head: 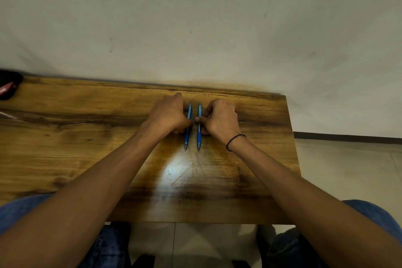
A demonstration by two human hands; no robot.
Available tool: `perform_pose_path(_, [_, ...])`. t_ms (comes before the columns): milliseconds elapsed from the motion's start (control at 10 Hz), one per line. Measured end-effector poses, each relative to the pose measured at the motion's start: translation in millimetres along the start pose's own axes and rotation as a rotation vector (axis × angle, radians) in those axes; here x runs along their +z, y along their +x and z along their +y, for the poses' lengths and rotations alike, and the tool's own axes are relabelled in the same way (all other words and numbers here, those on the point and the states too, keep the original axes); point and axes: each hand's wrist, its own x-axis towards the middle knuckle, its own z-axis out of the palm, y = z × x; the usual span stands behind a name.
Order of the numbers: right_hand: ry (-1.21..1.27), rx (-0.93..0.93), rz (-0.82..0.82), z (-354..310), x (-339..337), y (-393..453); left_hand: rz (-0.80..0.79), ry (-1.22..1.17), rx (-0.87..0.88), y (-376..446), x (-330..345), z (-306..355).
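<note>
Surface [87, 137] carries both pens near its far edge, the left hand [168, 115] and right hand [219, 118] each with fingers curled, pinching one. Left pen [186, 137] and right pen [198, 135] lie parallel, just apart, so aligning looks nearly done and only letting go seems left.

head view, looking down, near the table [87, 148]

Two pens on table [87, 137], mid-width, nearer far edge, side by side, parallel, just apart, tips toward person. Left hand [168, 115] at left of left pen [186, 138], gripping it. Right hand [219, 118] at right of right pen [198, 137], pinching it. Small item [8, 88] at far left corner. Wall [195, 17] behind table; floor [348, 169] to right.
</note>
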Motion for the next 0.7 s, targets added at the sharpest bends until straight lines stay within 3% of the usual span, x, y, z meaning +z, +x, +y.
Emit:
perform_pose_path(400, [0.068,0.061,-0.006,3,-3,6,0.058,-0.038,0.009,2,-2,-4])
perform_pose_path(600, [0.136,-0.046,0.12,5,-13,-1,0.217,0.036,0.027,-9,-8,-18])
perform_pose_path(700, [0.122,-0.129,0.187,5,-19,-5,0.352,-0.066,0.107,-23,-7,-44])
